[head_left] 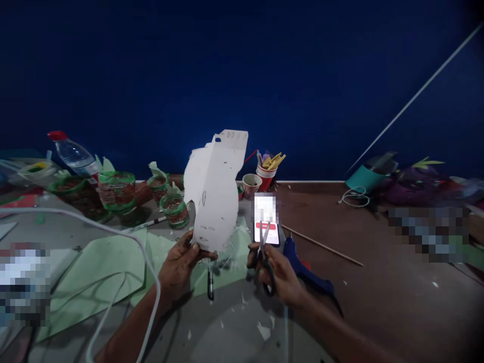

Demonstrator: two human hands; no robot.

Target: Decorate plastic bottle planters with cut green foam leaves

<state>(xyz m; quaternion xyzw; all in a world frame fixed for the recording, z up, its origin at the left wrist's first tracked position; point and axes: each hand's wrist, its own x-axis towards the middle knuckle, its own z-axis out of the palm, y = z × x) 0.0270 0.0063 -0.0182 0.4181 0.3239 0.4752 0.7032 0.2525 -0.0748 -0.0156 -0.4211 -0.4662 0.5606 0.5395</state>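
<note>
A cut sheet of white paper [217,196], with small drawn marks and wavy edges, stands up from my left hand [180,262], whose thumb and fingers pinch its lower end. In my right hand [282,275] is a pair of scissors [267,267] with dark handles. My fingers are around the handles and the blades point up, a little apart and away from the paper. Behind the blades lies a lit phone [273,236]. Under and between the hands are green paper [109,272], a black pen [210,285] and several white scraps [263,330].
Green-and-brown pots [117,191] and a red-capped bottle [75,156] stand at left. A white cable [149,262] crosses over the left forearm. A blue glue gun [306,272] and a thin stick [325,245] lie at right. Cups [266,175] stand near the blue wall.
</note>
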